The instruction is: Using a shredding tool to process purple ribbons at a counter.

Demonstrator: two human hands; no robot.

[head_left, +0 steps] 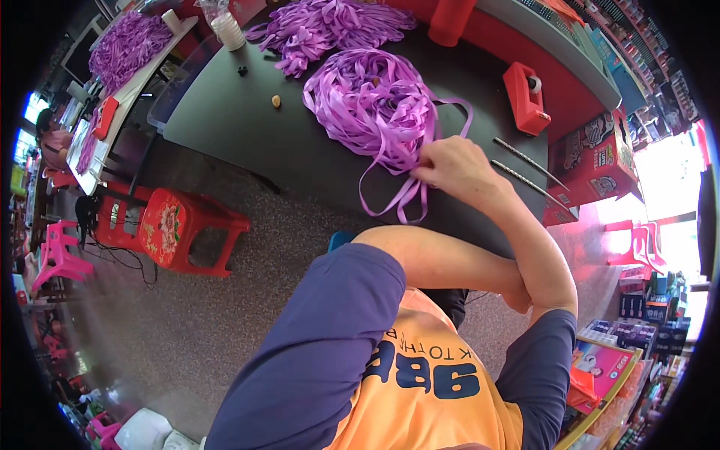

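Observation:
A large tangled heap of purple ribbon [367, 97] lies on the dark table [217, 112] before me. My right hand [454, 171] is at the heap's near right side, thumb and fingers closed on the purple ribbon. Several loops hang toward the table's near edge below that hand, and one loop arches out to its right. My left forearm crosses in front of my body, beneath the right arm. By the right elbow, my left hand [517, 300] shows only in part, its fingers hidden.
Behind the heap lies a second purple ribbon pile [337, 26]. To the right are a red tape dispenser [525, 101] and two thin patterned rods [529, 160]. A small brown object [276, 101] sits left of the heap. Red stools [176, 229] stand on the floor at left.

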